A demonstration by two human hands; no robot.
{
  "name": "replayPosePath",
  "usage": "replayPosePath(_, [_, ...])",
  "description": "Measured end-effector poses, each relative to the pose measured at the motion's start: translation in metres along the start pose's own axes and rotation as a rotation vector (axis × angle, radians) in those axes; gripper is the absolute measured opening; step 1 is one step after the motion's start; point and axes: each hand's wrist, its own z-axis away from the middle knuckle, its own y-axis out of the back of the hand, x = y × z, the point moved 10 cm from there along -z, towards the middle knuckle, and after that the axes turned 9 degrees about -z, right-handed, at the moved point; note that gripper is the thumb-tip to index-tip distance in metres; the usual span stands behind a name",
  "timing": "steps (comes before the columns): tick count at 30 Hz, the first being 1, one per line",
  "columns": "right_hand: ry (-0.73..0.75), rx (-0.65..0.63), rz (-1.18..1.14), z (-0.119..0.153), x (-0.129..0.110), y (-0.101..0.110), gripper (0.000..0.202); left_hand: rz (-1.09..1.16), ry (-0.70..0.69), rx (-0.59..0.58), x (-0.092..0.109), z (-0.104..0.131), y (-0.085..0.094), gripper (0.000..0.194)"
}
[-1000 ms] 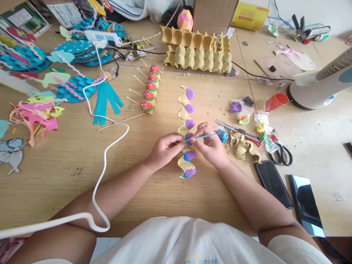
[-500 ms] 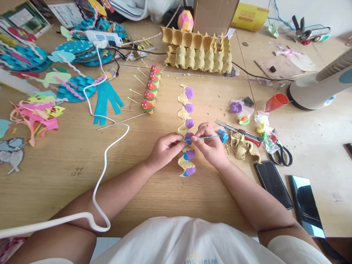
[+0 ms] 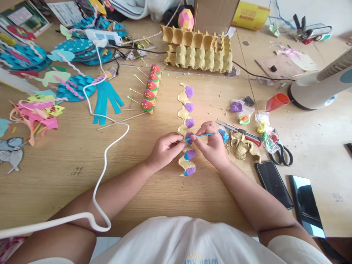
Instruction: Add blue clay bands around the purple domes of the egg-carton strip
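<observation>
A cut strip of egg carton [image 3: 183, 97] lies lengthwise in front of me, its bumps covered with purple clay. Blue clay [image 3: 188, 172] also shows on the nearest bumps. My left hand [image 3: 166, 148] pinches the strip's edge at the fourth bump from the far end. My right hand [image 3: 209, 145] is closed round a thin blue stick-like tool [image 3: 205, 135]. Its tip meets the same bump, beside the left fingertips. A bag of blue clay [image 3: 224, 135] rests just beyond the right hand.
A painted egg-carton caterpillar [image 3: 150, 94] with pins stands left of the strip. On the right lie a utility knife [image 3: 238, 131], carton scraps [image 3: 242, 146], scissors [image 3: 283, 154] and two phones [image 3: 273, 185]. A white cable [image 3: 103, 176] crosses the left side. Egg cartons [image 3: 203, 58] sit at the back.
The blue tool has tilted slightly in my right hand. Both hands otherwise stay in nearly the same place at the strip.
</observation>
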Motion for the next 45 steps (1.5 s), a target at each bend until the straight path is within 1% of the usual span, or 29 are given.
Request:
replayPosePath(4, [0.019, -0.001, 0.011, 0.0, -0.002, 0.0, 0.017, -0.042, -0.026, -0.001, 0.005, 0.0, 0.0, 0.016])
replayPosePath(8, [0.042, -0.006, -0.018, 0.0, -0.005, -0.001, 0.017, -0.051, -0.018, 0.01, 0.002, 0.001, 0.0, 0.015])
replayPosePath(12, [0.005, -0.012, -0.093, 0.001, 0.001, -0.002, 0.017, -0.055, -0.009, 0.017, 0.0, 0.001, 0.001, 0.014])
replayPosePath(16, [-0.035, 0.014, -0.075, 0.001, 0.007, 0.0, 0.019, -0.077, -0.031, 0.014, 0.003, 0.0, 0.0, 0.014])
replayPosePath(24, [-0.014, 0.022, -0.004, -0.001, 0.001, 0.002, 0.019, -0.104, -0.054, 0.003, 0.005, 0.001, -0.001, 0.014])
replayPosePath(30, [-0.021, 0.024, -0.075, 0.001, 0.004, 0.002, 0.02, -0.101, -0.043, 0.004, 0.004, 0.001, -0.001, 0.014])
replayPosePath(37, [-0.028, 0.055, -0.006, 0.001, 0.003, 0.005, 0.02, -0.11, -0.058, 0.01, 0.01, 0.001, 0.0, 0.013])
replayPosePath(45, [-0.055, 0.052, -0.073, 0.002, 0.008, 0.003, 0.021, -0.134, -0.085, 0.018, 0.013, 0.002, -0.001, 0.011])
